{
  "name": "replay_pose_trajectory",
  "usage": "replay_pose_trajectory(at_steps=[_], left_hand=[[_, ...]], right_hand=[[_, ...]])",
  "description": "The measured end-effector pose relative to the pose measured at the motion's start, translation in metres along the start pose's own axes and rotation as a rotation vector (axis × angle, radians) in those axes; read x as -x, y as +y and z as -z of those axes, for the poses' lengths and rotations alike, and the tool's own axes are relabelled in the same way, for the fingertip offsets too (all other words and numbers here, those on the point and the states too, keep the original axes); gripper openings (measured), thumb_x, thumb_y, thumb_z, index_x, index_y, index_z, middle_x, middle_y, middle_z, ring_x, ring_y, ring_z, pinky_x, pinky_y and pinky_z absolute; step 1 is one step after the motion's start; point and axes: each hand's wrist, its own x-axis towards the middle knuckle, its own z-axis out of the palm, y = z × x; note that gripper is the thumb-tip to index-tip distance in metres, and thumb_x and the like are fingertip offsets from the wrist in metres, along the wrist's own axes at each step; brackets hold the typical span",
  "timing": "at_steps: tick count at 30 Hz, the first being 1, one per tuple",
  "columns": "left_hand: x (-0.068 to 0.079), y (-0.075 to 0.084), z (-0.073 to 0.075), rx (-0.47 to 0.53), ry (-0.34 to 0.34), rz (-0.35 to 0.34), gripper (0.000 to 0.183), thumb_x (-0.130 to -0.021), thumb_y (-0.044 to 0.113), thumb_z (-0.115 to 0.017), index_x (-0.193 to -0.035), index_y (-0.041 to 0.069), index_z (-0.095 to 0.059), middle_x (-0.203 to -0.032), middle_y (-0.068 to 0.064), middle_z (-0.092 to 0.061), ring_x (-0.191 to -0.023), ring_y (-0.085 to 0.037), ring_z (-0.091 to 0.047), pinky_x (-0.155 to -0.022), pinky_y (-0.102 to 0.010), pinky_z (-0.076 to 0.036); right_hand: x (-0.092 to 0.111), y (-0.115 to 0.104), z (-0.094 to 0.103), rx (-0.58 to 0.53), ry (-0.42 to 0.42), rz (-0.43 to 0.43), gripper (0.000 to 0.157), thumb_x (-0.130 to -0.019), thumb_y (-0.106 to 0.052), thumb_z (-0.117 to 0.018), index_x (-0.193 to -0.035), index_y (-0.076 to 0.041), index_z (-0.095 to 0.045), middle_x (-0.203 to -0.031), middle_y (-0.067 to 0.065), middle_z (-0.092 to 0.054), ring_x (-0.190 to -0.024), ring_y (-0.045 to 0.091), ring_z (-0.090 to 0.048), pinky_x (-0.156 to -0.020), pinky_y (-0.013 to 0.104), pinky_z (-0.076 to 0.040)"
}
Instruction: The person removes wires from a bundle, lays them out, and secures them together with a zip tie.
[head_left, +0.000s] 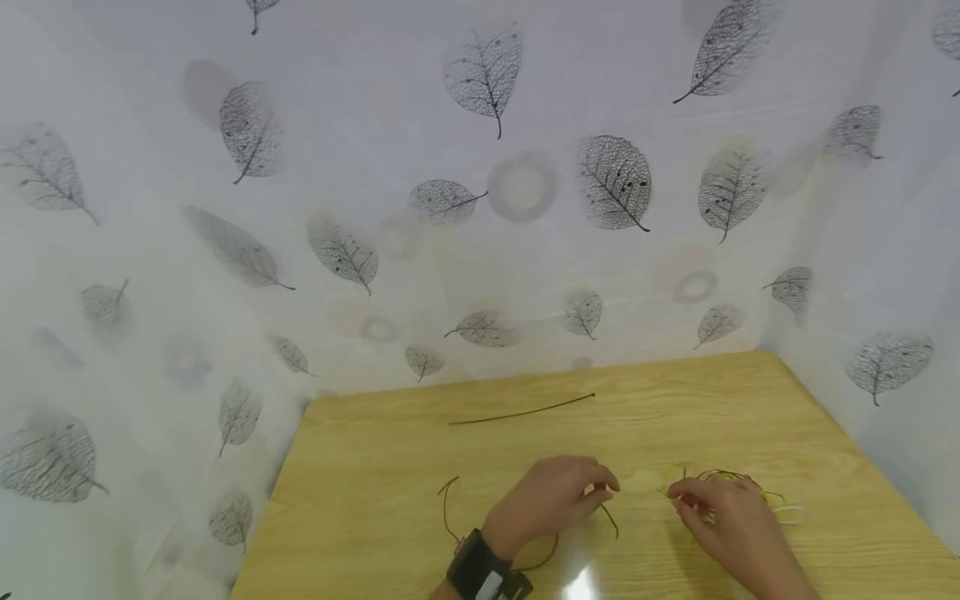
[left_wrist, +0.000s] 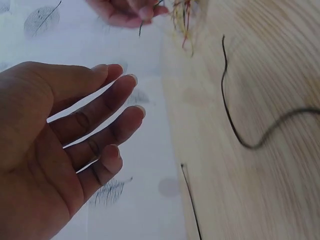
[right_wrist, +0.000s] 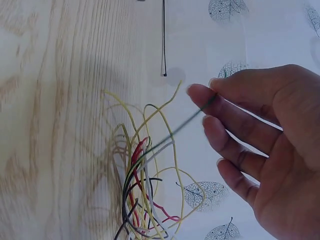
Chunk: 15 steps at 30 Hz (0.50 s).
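Note:
Between thumb and index finger, my right hand (right_wrist: pixel 270 135) pinches the end of a green wire (right_wrist: pixel 187 122). That wire runs down into a loose tangle of yellow, red, white, black and green wires (right_wrist: pixel 142 190), lying to the right on the table. My left hand (head_left: pixel 551 496) hovers over the middle of the table with its fingers loosely bent and nothing between them. In the left wrist view, a dark wire (left_wrist: pixel 230 112) curves across the wood beside that hand. Its far end (head_left: pixel 611 521) shows just past the fingers in the head view.
A thin black cable tie (head_left: pixel 525 412) lies toward the back of the wooden table (head_left: pixel 360 467). Another piece of dark wire (head_left: pixel 446 504) bends near the left wrist, which wears a black band (head_left: pixel 480 567). Leaf-patterned sheeting (head_left: pixel 450 267) surrounds the table's back and sides.

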Motion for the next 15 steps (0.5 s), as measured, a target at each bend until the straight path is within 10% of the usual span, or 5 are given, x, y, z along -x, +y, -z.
replay_pose_trajectory(at_steps=[7,15], left_hand=[[-0.029,0.013,-0.01,-0.051,-0.139,0.038,0.028,-0.1,0.035,-0.055,-0.126,0.027,-0.063,-0.103,0.019,-0.067,-0.078,0.008,-0.058,-0.063,-0.008,-0.047],[-0.034,0.02,-0.024,-0.058,-0.109,0.003,0.019,-0.098,0.038,-0.057,-0.108,0.031,-0.072,-0.096,0.022,-0.068,-0.074,0.011,-0.056,-0.061,-0.006,-0.044]], right_hand=[[-0.003,-0.004,-0.003,-0.002,-0.003,0.01,0.022,-0.065,-0.013,-0.086,-0.08,-0.026,-0.076,-0.07,-0.021,-0.066,-0.06,-0.002,-0.057,-0.074,0.045,-0.047],[-0.005,-0.006,-0.004,-0.026,-0.028,0.018,0.021,-0.063,-0.016,-0.088,-0.077,-0.025,-0.076,-0.071,-0.022,-0.067,-0.062,-0.002,-0.056,-0.077,0.048,-0.05]])
